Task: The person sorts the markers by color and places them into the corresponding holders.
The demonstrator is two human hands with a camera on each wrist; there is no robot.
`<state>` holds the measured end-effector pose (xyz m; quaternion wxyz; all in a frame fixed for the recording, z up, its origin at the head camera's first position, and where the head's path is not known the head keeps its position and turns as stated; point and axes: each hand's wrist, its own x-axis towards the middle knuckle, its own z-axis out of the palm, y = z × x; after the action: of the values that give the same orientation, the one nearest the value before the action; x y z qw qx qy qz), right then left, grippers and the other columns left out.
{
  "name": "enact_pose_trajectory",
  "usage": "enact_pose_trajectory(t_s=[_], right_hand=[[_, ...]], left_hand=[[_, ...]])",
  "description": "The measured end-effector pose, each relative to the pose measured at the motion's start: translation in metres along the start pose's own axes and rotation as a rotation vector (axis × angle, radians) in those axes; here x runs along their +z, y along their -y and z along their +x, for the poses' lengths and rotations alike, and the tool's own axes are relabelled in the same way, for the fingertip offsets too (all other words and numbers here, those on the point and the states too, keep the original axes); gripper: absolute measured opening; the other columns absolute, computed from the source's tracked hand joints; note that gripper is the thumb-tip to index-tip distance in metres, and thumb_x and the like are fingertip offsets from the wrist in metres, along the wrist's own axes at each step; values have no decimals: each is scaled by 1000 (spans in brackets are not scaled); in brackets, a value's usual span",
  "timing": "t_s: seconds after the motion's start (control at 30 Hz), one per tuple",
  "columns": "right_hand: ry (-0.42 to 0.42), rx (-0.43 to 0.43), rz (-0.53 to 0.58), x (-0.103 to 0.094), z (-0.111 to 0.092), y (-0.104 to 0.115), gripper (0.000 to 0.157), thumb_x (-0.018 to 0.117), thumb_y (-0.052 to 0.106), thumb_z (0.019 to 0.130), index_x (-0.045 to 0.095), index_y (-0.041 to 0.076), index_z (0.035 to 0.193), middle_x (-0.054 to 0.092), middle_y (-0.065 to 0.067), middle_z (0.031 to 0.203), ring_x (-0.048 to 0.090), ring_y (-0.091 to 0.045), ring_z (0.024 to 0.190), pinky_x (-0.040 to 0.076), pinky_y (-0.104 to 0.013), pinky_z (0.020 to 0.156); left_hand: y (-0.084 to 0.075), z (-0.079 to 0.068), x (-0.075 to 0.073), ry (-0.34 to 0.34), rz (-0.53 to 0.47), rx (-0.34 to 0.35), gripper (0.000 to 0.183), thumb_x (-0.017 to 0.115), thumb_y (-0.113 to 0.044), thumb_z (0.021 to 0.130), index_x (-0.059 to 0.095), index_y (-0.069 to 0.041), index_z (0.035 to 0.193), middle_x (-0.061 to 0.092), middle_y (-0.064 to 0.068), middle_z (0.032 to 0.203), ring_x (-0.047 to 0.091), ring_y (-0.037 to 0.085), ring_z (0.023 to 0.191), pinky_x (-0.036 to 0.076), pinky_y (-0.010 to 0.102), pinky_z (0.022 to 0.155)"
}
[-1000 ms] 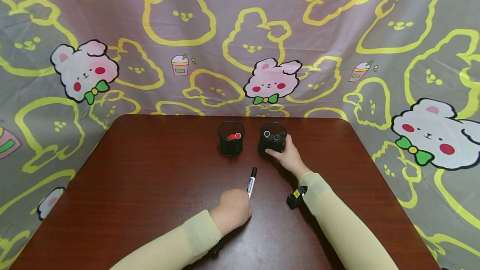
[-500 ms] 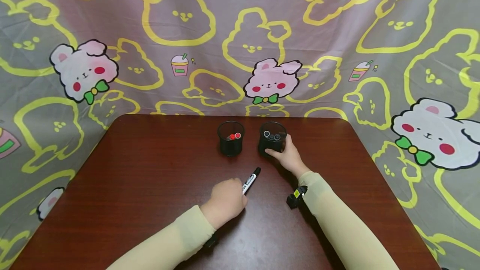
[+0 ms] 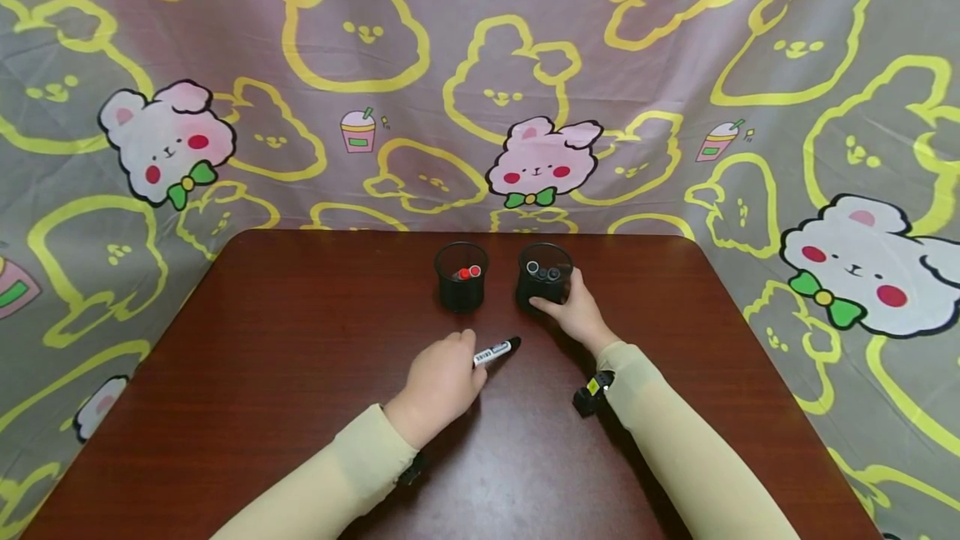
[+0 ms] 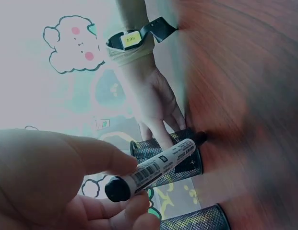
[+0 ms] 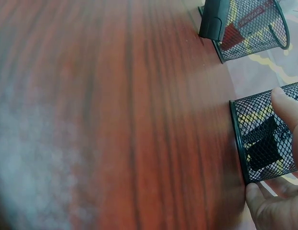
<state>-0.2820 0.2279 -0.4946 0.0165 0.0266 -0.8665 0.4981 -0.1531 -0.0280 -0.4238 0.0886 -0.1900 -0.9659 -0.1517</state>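
Note:
My left hand [image 3: 442, 377] pinches a white marker [image 3: 492, 353] with a black cap, tilted and pointing to the right above the table. In the left wrist view the marker [image 4: 160, 165] lies between thumb and fingers, its printed barrel facing the camera. My right hand [image 3: 581, 311] grips the side of a black mesh pen cup [image 3: 528, 294] that stands upright and holds several dark-ended markers. The right wrist view shows thumb and fingers curled round this cup [image 5: 254, 120]. Just left of it stands a second mesh cup [image 3: 461, 297] with red-ended markers inside.
The cups stand near the back of a dark reddish-brown table [image 3: 315, 307]. A patterned cloth [image 3: 420, 40] hangs behind and at both sides. A black wrist camera [image 3: 588, 397] sits below the right cuff.
My left hand has moved up and left, and the marker in it has swung from nearly upright to lean toward the right. The right hand stays on its cup.

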Motion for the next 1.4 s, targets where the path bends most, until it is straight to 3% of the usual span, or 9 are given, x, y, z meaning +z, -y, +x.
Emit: enact_pose_trajectory(t_s=[0.2,0.57,0.93,1.4], right_hand=[[2,3,0,0,0,0,83,83,32,89,30,9,148,50,-21,146,50,-37,140,42,-54,114],[4,4,-2,0,0,3,83,83,30,89,29,9,149,49,-21,147,49,-37,142,42,-54,114],[1,-1,1,1,0,0,82,83,29,89,30,9,148,49,-22,148,48,-37,142,42,-53,114],[2,0,-7,0,0,0,81,83,30,89,30,9,147,51,-22,146,50,-37,141,43,-54,113]], left_hand=[[4,3,-1,-84,-24,29,26,80,-17,88,57,-5,88,55,4,73,60,23,60,47,34,51],[7,6,-4,-167,-98,46,28,79,-16,91,54,-6,89,56,5,77,62,24,63,49,34,54],[6,7,-15,-216,-166,17,24,78,-16,92,56,-6,93,58,4,82,61,23,67,49,35,58],[8,11,-22,-274,-191,29,23,78,-16,93,58,-6,99,59,4,86,59,19,67,50,32,59]])
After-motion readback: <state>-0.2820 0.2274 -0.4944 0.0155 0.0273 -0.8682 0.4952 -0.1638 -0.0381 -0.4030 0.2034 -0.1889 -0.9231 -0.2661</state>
